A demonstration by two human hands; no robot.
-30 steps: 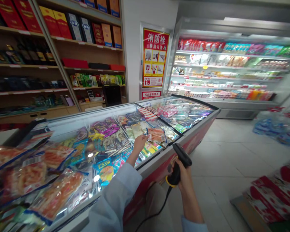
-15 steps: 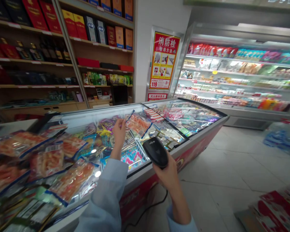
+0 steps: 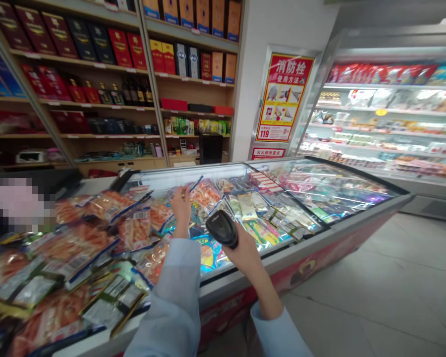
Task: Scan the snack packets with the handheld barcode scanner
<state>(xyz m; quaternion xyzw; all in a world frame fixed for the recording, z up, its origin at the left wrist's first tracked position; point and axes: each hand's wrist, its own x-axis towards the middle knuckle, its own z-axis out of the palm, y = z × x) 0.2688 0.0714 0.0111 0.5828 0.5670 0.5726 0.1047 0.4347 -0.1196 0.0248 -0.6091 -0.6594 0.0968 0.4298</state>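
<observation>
Left hand (image 3: 181, 206): raised at eleven o'clock, fingers curled; whether its grip holds anything is too unclear to tell. An orange snack packet (image 3: 206, 194) lies just beside it in the chest freezer (image 3: 282, 263).
Right hand (image 3: 245, 253): grip closed firmly around a black handheld barcode scanner (image 3: 222, 228), at twelve o'clock.
Surroundings: wine boxes (image 3: 59, 34) on wooden shelves (image 3: 96, 105) at ten o'clock; refrigerated display case (image 3: 394, 52) at two o'clock.

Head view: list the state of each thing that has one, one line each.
Left hand: raised over the packs, fingers curled, nothing visibly held.
Right hand: gripping the scanner.
Barcode scanner: held up, off the freezer.
Chest freezer glass lid: closed on the right section.
Display case: open-fronted, lit, stocked.
</observation>
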